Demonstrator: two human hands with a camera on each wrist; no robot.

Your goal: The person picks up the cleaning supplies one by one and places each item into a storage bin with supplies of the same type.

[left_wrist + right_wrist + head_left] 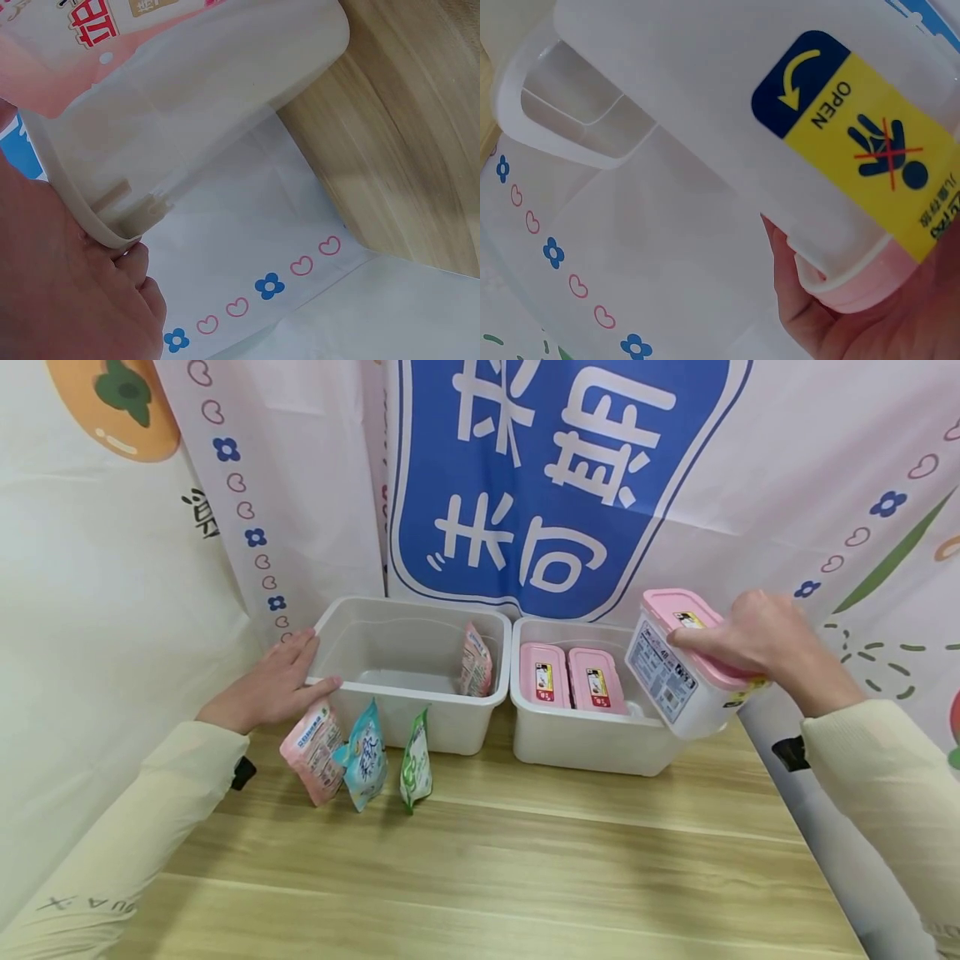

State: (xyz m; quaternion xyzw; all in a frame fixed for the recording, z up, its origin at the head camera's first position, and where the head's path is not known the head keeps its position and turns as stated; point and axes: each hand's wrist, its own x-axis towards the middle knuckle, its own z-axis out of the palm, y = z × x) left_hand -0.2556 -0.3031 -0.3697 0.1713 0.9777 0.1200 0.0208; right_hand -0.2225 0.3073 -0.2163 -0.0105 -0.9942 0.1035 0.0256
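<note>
My right hand (765, 639) grips a clear plastic storage box (663, 672) by its pink lid. The box is tilted over the right end of the right grey bin (592, 743); the right wrist view shows its yellow-and-blue "OPEN" label (855, 127). Inside that bin stand two similar pink-lidded boxes (545, 672), side by side. My left hand (273, 681) holds the left end of the left grey bin (457, 727), fingers curled under its rim (71, 199) in the left wrist view. A pink pouch (476, 662) leans upright at that bin's right end.
In front of the left bin, a pink pouch (315, 752), a blue pouch (367, 760) and a green-and-white pouch (417, 764) stand on the wooden table (480, 877). Printed cloth (315, 485) hangs close behind the bins and along the sides.
</note>
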